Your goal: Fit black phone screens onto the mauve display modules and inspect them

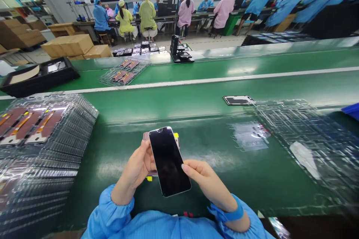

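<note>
A black-screened phone (169,162) with a thin silver frame is held tilted above the green work surface. My left hand (138,164) grips its left edge, the thumb at the upper left side. On the lower right edge, my right hand (200,173) pinches the phone between thumb and fingers. Beneath the phone lies a brown part with yellow tabs (176,136), mostly hidden by the phone and my left hand. A blue band circles my right wrist.
Clear trays with brown screen parts (46,123) are stacked at the left. To the right are a phone part (238,100), clear films (249,134) and transparent trays (308,130). Across the green belt stand a black device (179,50) and cartons (68,44). People sit behind.
</note>
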Available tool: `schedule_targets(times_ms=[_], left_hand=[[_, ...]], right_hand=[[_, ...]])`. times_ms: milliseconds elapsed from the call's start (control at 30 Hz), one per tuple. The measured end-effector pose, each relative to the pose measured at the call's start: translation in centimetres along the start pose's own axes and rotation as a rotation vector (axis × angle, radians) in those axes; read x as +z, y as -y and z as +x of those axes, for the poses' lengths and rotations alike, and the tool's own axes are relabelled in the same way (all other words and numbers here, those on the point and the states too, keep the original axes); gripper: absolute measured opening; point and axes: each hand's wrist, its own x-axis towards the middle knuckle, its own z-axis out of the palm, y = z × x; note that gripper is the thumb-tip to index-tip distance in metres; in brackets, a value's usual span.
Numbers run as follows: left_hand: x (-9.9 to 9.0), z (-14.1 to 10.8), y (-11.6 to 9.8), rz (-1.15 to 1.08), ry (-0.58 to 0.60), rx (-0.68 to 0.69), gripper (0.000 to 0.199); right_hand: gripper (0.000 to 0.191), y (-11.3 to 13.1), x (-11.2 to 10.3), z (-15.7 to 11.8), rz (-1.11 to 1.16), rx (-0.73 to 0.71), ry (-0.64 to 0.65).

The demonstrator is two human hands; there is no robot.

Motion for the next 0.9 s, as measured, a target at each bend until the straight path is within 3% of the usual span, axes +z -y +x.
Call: schedule_targets(times_ms=[133,233,400,633,733,900], left_hand=[[0.6,-0.8,0.4,0.046,0.033,-0.015,0.039],[0.7,-1.1,0.9,0.094,0.025,-0.018,0.032],[0.9,-1.1,1.3,0.113,-0.044,-0.012,0.03],[1.1,-0.9,1.3,0.14,-0.133,0.001,0.029],[1.0,-0.8,1.1,0.141,-0.146,-0.005,0.032],[0.5,-0.7,0.5,0.106,-0.161,-0.012,0.035]], right_hand=[[0.044,-0.2,-0.2,0.1,0.024,-0.043,-0.099],[0.038,-0.5,-0.2,0.0,0.039,-0.06,-0.104],[0.035,-0.7,-0.1,-0.2,0.069,-0.061,-0.087],[0.041,-0.8,0.8,-0.1,0.165,-0.02,-0.176],[0.042,-0.6,0.9,0.0,0.223,0.015,-0.136],[0.043,0.0,0.6,-0.3,0.105,0.037,0.076]])
